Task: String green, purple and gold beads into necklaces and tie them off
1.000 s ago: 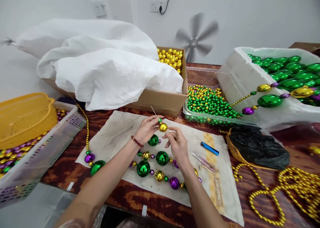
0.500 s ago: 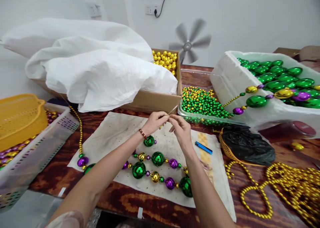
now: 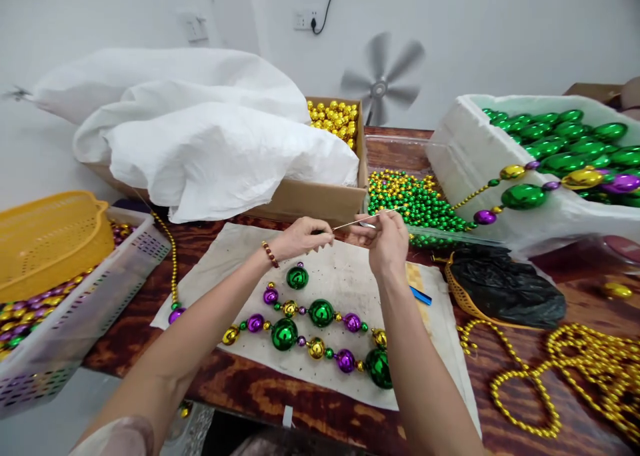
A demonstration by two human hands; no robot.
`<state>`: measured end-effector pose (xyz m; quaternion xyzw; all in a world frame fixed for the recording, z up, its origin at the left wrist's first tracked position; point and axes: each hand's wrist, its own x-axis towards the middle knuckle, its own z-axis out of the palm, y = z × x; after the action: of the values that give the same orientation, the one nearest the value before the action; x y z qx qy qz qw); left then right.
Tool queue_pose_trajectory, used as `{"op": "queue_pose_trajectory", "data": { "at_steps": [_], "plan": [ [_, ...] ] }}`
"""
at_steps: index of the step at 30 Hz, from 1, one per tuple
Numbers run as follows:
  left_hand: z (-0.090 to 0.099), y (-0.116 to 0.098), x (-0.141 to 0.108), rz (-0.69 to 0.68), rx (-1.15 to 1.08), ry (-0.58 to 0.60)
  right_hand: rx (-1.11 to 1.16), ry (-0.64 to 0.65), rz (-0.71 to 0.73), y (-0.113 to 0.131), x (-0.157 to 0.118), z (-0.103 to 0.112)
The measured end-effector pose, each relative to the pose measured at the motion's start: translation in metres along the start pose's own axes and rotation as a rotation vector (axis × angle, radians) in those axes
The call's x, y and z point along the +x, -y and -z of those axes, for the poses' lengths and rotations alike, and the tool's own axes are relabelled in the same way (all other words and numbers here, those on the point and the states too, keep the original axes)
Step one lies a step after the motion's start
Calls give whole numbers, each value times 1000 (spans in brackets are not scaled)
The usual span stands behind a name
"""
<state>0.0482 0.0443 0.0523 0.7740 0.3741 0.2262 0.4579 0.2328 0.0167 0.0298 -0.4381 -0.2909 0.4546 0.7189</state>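
My left hand (image 3: 306, 237), a beaded bracelet at its wrist, pinches one end of a thin pale cord (image 3: 349, 225). The cord runs across to my right hand (image 3: 390, 241), whose closed fingers grip it farther along. A small shiny metal piece (image 3: 367, 225) shows at the right fingers; its kind is unclear. Below both hands, a strand of green, purple and gold beads (image 3: 321, 313) lies in a loop on a pale cloth (image 3: 225, 256). Its green end bead (image 3: 297, 278) sits just under my left hand. My right forearm partly hides a blue, flat, narrow object (image 3: 421, 297).
A clear tub (image 3: 480, 238) of small beads stands behind my right hand, beside a white foam box (image 3: 457, 143) of green beads. White sacking (image 3: 210, 156) covers a carton (image 3: 320, 201). Left is a bead basket (image 3: 100, 316); right, gold bead strings (image 3: 595, 369). A fan (image 3: 379, 89) spins behind.
My hands, together before, have moved apart, with the right hand going rightward and the cord stretching between them. A metal piece now shows at the right fingers. The view has shifted slightly.
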Motion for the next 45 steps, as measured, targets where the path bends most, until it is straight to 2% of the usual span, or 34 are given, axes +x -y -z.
{"op": "queue_pose_trajectory", "data": {
  "at_steps": [3,7,9,10,11,13,15,17,18,20,23,26,28,31,33,36,39,42,45],
  "plan": [
    [16,13,-20,77,-26,-15,36,-162,-26,12,10,17],
    [39,38,-55,170,-146,-146,22,-337,22,18,17,50],
    [46,55,-71,231,-238,-238,-85,-381,89,14,16,68],
    [49,63,-78,257,-271,-284,-191,-360,127,10,14,75],
    [50,72,-84,283,-294,-327,-341,-300,164,6,11,82],
    [51,88,-95,326,-322,-407,-765,-76,209,-5,5,89],
    [52,98,-105,329,-325,-480,-1272,197,207,-16,-1,89],
    [53,98,-114,281,-336,-574,-1686,416,178,-27,-6,82],
    [55,95,-120,247,-344,-624,-1811,489,158,-32,-7,78],
    [59,80,-130,172,-381,-713,-1911,572,124,-40,-9,70],
    [67,47,-144,66,-465,-770,-1915,619,103,-46,-12,56],
    [74,14,-148,32,-525,-699,-1882,642,137,-44,-20,30],
    [77,-1,-146,12,-527,-635,-1694,721,193,-41,-29,0],
    [78,-12,-141,-44,-519,-587,-1145,962,234,-41,-48,-56],
    [79,-13,-140,-61,-520,-593,-1009,1087,275,-50,-61,-91],
    [87,-7,-145,-52,-527,-683,-988,1281,312,-76,-80,-125],
    [103,13,-155,-33,-498,-785,-1014,1420,211,-104,-94,-133],
    [120,48,-164,74,-442,-831,-1122,1405,91,-120,-101,-128],
    [127,93,-166,215,-341,-842,-1189,1372,39,-125,-100,-121]
  ]
}}
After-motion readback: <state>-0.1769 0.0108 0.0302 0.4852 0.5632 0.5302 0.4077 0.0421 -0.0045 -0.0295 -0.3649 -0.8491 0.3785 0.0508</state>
